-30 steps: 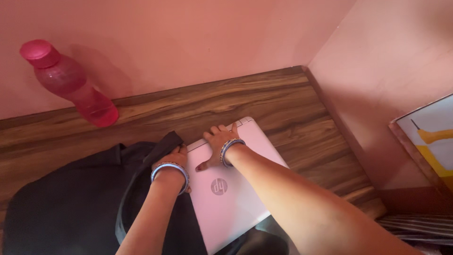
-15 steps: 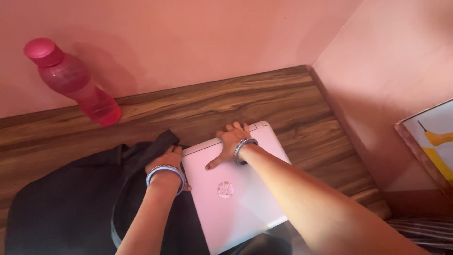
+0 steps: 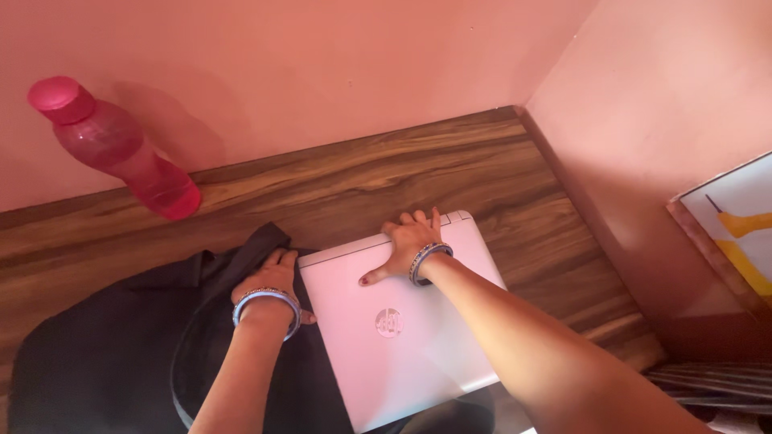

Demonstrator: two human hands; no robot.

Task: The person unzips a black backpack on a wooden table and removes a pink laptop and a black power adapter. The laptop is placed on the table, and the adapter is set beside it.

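We see a closed white laptop (image 3: 402, 337) lying flat on a wooden table (image 3: 354, 181), its far edge pointing toward the pink wall (image 3: 322, 64).

Right hand (image 3: 408, 245): palm down on the laptop's far edge, fingers spread and curled over that edge, thumb flat on the lid. It presses and hooks more than it pinches; nothing is lifted.

Left hand (image 3: 272, 277): just left of the laptop, closed on the rim of a black bag (image 3: 104, 354) and holding the cloth. Whether the fingers reach inside the bag we cannot tell.

Step in hand, as we judge it: the laptop sits at the bag's mouth, one hand steering it, the other keeping the cloth held. Any further slide calls for the bag rim held wide and the laptop kept level with the table.

A pink bottle (image 3: 112, 149) stands well left of the laptop, against the wall.

Hidden or unclear: the laptop's near corner is cut off at the lower edge of the view, and the right forearm covers part of its right side. The bag's opening is dark and hard to read. A framed picture (image 3: 736, 221) far right of the laptop is only partly in view.
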